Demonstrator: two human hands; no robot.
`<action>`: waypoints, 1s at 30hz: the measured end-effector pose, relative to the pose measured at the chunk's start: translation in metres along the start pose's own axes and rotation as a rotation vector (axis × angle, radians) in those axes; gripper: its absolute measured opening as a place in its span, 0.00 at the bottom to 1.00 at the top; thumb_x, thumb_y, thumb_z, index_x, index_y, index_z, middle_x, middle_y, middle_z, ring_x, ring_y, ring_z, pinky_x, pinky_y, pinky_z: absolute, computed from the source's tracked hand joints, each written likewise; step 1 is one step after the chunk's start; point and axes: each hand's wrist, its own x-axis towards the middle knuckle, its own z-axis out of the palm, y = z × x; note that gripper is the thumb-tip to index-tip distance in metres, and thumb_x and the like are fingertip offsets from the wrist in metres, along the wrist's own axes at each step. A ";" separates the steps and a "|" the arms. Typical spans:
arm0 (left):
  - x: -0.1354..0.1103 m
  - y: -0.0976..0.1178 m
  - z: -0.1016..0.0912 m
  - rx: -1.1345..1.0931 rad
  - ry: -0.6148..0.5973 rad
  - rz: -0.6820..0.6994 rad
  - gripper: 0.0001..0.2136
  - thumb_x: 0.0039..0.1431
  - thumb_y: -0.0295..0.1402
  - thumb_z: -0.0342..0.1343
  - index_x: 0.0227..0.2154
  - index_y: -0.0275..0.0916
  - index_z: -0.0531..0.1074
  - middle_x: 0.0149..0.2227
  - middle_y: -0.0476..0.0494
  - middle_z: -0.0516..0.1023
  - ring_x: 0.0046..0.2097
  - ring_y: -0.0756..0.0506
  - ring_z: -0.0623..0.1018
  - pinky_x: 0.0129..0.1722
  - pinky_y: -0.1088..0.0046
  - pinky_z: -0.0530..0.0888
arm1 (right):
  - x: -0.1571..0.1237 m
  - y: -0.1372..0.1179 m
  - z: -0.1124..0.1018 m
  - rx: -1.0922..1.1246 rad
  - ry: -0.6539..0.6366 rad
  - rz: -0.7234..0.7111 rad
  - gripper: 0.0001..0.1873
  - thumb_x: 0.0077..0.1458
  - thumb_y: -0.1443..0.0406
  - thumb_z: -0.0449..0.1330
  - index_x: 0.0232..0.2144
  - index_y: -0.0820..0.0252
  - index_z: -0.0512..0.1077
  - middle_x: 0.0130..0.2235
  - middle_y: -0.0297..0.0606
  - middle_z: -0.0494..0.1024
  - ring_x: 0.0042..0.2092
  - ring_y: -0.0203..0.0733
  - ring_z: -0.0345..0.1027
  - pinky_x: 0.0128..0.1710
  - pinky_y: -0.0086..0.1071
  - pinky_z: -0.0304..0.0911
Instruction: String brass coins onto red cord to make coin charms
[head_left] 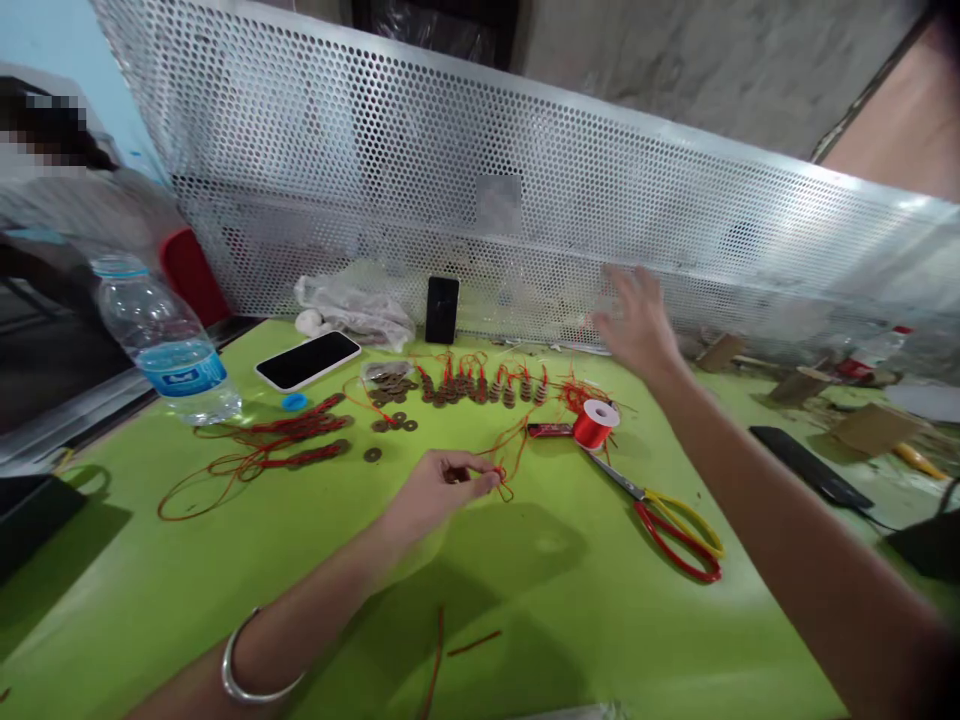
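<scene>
Between thumb and forefinger, my left hand (442, 485) pinches a red cord (507, 486) whose loop sticks out past the fingertips. My right hand (639, 320) is raised near the metal mesh, fingers spread, holding nothing. Between the hands stands a spool of red thread (592, 426), with a dark red box-like piece (551, 430) beside it. Scissors (660, 515) with one yellow and one red handle lie to the right. A row of coin stacks tied with red cord (480, 385) runs behind my left hand. Loose coins (394, 423) lie nearer to it.
At left are a water bottle (176, 350), a white-edged phone (307, 360), a blue cap (295, 401) and corded coin bundles (300, 430). Another phone (442, 310) leans against the perforated metal screen (420, 130). A black power bank-like slab (810, 467) lies right. A person (82, 210) sits far left.
</scene>
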 end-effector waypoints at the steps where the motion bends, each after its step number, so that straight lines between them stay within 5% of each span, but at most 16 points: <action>1: 0.001 0.001 -0.002 -0.020 0.036 -0.004 0.15 0.47 0.43 0.59 0.27 0.33 0.76 0.18 0.52 0.67 0.20 0.54 0.57 0.20 0.76 0.53 | -0.022 -0.008 0.004 0.056 -0.010 -0.076 0.21 0.50 0.70 0.60 0.49 0.63 0.68 0.55 0.52 0.64 0.51 0.49 0.65 0.48 0.44 0.61; 3: 0.002 0.003 -0.005 -0.086 0.110 -0.023 0.14 0.48 0.43 0.59 0.27 0.33 0.75 0.19 0.53 0.66 0.20 0.54 0.57 0.20 0.76 0.52 | -0.068 -0.025 0.012 0.240 -0.230 -0.204 0.08 0.53 0.67 0.58 0.37 0.59 0.74 0.40 0.42 0.76 0.42 0.43 0.71 0.44 0.41 0.66; 5: 0.002 0.005 -0.007 -0.147 0.162 -0.025 0.13 0.48 0.41 0.59 0.26 0.33 0.74 0.19 0.53 0.65 0.21 0.54 0.57 0.21 0.76 0.52 | -0.109 -0.041 0.020 0.358 -0.470 -0.206 0.07 0.53 0.64 0.59 0.36 0.58 0.74 0.37 0.40 0.78 0.37 0.41 0.72 0.40 0.38 0.68; 8: 0.002 0.005 -0.006 -0.193 0.180 -0.014 0.13 0.47 0.40 0.60 0.25 0.33 0.73 0.18 0.54 0.63 0.21 0.54 0.57 0.21 0.75 0.51 | -0.142 -0.056 0.031 0.443 -0.520 -0.163 0.06 0.53 0.63 0.60 0.33 0.58 0.74 0.35 0.39 0.79 0.37 0.42 0.72 0.37 0.35 0.67; 15: 0.004 -0.001 -0.010 -0.303 0.176 -0.099 0.16 0.48 0.44 0.60 0.28 0.33 0.73 0.20 0.53 0.64 0.20 0.56 0.57 0.21 0.77 0.52 | -0.148 -0.053 0.043 0.531 -0.543 -0.090 0.04 0.53 0.69 0.58 0.27 0.60 0.72 0.28 0.35 0.77 0.30 0.37 0.69 0.32 0.28 0.64; 30: 0.008 -0.006 -0.009 -0.290 0.148 -0.148 0.17 0.43 0.45 0.63 0.28 0.34 0.74 0.22 0.52 0.67 0.19 0.57 0.57 0.18 0.80 0.53 | -0.149 -0.039 0.030 0.516 -0.680 0.034 0.04 0.53 0.68 0.57 0.26 0.60 0.70 0.26 0.33 0.75 0.29 0.35 0.69 0.31 0.26 0.63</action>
